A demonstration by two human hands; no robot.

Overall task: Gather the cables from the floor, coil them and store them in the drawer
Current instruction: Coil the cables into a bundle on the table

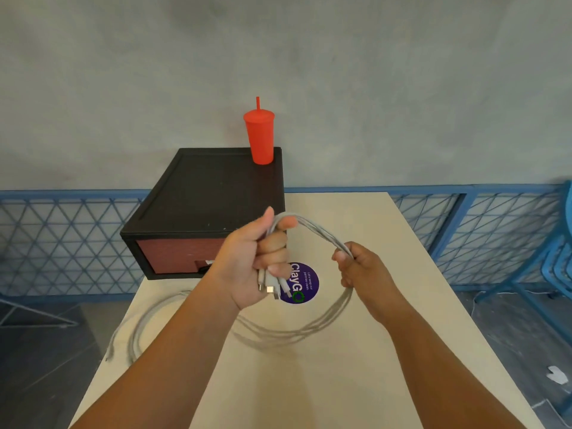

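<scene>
My left hand (258, 258) grips a bundle of white cables (318, 233) above the table, with several plug ends (272, 287) hanging below its fist. The strands arc to the right into my right hand (360, 267), which holds them in curled fingers. From there the cables loop down over the table and trail left under my left forearm, off the table's left edge (136, 332). The black drawer box (201, 209) with a reddish-brown front stands shut at the table's far left corner, just beyond my left hand.
A red tumbler (260, 136) with a straw stands on the drawer box. A round purple sticker (301, 283) is on the beige table (309, 382). A blue mesh railing (62, 236) runs behind, and a blue chair (554, 261) stands at the right.
</scene>
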